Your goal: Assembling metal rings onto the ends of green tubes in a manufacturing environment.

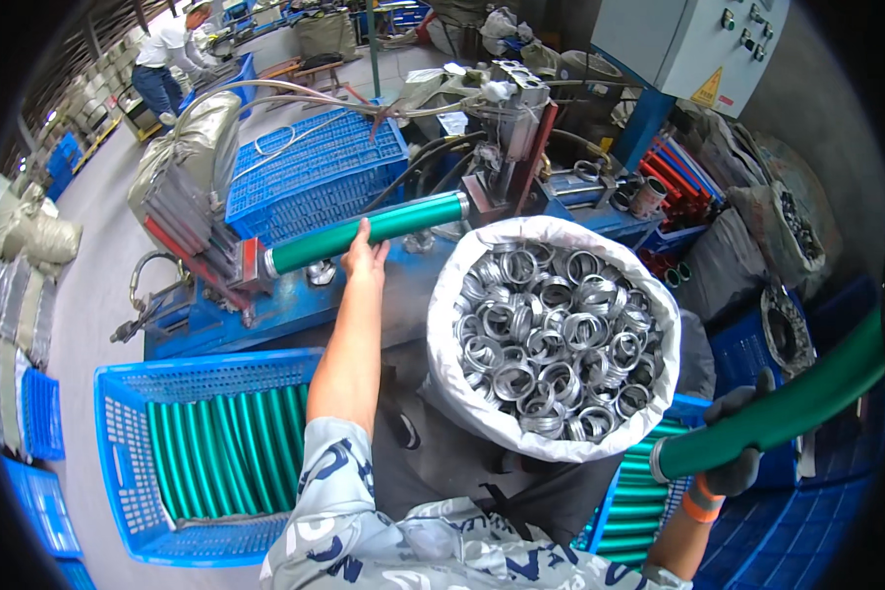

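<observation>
A green tube (369,233) with metal rings at its ends lies between the two end heads of a blue bench machine (295,320). My bare left hand (365,255) reaches up to the tube's near side, its fingers stretched out and touching it. At the right, my right hand (734,462), in a dark grey glove, is closed round a second green tube (787,418). That tube has a metal ring on its near end and rises to the right, with its far end cut off by the picture's rim.
Between my arms stands a white sack (442,339) full of loose metal rings (551,339). Green tubes fill a blue crate (118,462) at the left and another (600,511) at the right. A grey control box (649,44) overhangs the back right. A person (162,64) bends over at far left.
</observation>
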`<state>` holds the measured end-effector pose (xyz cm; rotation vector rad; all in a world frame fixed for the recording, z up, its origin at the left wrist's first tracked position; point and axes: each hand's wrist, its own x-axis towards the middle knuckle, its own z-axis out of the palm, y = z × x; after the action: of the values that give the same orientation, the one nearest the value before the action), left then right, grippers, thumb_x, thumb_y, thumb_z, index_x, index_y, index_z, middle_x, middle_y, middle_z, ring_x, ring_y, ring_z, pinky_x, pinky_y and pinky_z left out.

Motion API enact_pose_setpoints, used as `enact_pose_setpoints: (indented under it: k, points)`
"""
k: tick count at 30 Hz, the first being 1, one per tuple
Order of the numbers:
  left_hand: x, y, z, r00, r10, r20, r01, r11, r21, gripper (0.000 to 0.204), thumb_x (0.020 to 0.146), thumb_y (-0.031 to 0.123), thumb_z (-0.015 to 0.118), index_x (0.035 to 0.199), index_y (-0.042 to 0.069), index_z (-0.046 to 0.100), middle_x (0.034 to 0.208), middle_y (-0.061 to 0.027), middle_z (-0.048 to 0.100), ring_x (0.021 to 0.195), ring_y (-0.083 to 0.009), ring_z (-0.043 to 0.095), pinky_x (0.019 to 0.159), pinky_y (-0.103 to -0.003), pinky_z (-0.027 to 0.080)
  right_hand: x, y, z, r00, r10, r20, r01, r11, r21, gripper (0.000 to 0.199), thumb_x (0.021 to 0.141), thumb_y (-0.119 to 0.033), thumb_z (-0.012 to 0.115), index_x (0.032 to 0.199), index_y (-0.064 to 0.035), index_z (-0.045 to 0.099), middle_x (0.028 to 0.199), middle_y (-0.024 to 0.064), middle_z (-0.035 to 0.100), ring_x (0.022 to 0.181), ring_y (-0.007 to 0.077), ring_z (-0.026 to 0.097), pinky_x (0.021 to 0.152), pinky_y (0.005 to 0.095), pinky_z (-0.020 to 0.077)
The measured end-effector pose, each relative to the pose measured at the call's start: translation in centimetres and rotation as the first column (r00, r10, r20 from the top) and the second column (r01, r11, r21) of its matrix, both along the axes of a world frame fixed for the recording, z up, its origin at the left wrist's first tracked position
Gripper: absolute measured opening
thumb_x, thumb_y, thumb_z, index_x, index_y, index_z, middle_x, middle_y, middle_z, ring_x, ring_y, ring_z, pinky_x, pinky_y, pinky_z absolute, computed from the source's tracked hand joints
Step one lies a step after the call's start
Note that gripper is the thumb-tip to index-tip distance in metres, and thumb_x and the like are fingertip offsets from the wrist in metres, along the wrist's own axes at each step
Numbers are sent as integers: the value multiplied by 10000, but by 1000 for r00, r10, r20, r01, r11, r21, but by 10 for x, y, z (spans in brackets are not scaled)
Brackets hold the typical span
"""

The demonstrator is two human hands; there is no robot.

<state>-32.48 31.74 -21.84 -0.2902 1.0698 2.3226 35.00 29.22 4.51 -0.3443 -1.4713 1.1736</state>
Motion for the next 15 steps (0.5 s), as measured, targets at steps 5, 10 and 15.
enact_pose_setpoints:
  k: [5, 10, 15]
  points:
    - [-5, 7, -13, 995, -100, -7, 99, 990, -102, 693, 1024, 343, 898, 1511, -59, 615, 1499, -296, 673, 1393, -494, 680, 1180, -627, 566, 15, 2, -18, 992, -115, 49, 117, 993, -36, 1159, 954, -614, 836, 1736, 94, 358, 1060, 106, 661, 853, 193, 675, 679, 289, 526]
    - [2, 5, -11, 998, -63, -12, 61, 989, -134, 815, 995, 425, 916, 1534, -91, 588, 1524, -329, 655, 1394, -531, 673, 1164, -638, 572, 70, -8, -28, 910, -363, 202, 376, 926, -32, 1171, 925, -590, 877, 1742, 73, 364, 1150, 101, 715, 924, 184, 706, 802, 317, 592]
    - [-1, -17, -11, 994, -73, -77, 56, 978, -202, 832, 1008, 473, 893, 1539, -87, 585, 1520, -342, 656, 1365, -541, 696, 1102, -631, 616, 305, -10, -170, 688, -585, 429, 655, 755, -20, 670, 971, -138, 857, 1574, 12, 608, 1195, 76, 742, 998, 175, 711, 913, 353, 606]
